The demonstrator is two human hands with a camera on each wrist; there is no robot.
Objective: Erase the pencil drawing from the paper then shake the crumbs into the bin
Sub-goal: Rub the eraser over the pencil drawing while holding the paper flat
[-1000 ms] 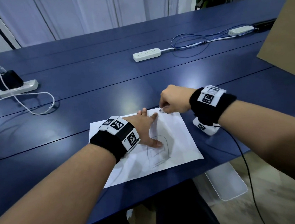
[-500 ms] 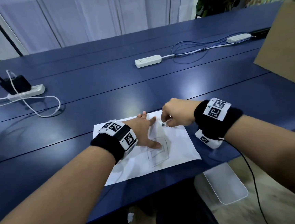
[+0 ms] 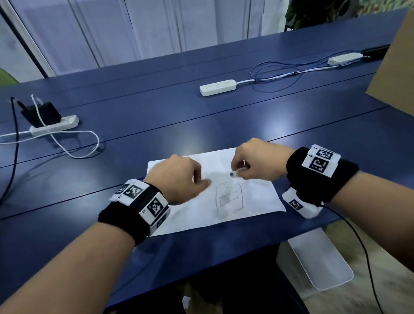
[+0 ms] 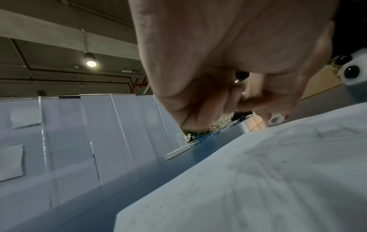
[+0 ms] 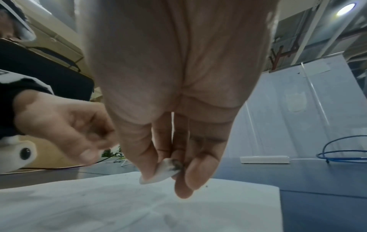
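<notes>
A white paper (image 3: pixel 254 197) lies on the blue table (image 3: pixel 222 120) near its front edge, with a faint pencil drawing (image 3: pixel 228 200) in its middle. My right hand (image 3: pixel 237 170) hovers just above the drawing's far end and pinches a small white eraser (image 3: pixel 235 173) with a smudged dark tip (image 5: pixel 174 165) between thumb and fingers. My left hand (image 3: pixel 198 181) floats over the paper's left part, loosely curled and holding nothing. In the right wrist view the left hand (image 5: pixel 65 125) is beside the eraser. Dark crumbs dot the paper (image 4: pixel 258 180).
A white translucent tray-shaped thing (image 3: pixel 320 259) sits on the floor below the table's front right edge. Two white power strips (image 3: pixel 217 87) (image 3: pixel 55 125) with cables lie farther back. A brown board (image 3: pixel 406 69) leans at the right.
My left hand has lifted its flat fingers off the paper and curled them. My right hand with the eraser has come nearer, from the paper's far edge to the drawing's top.
</notes>
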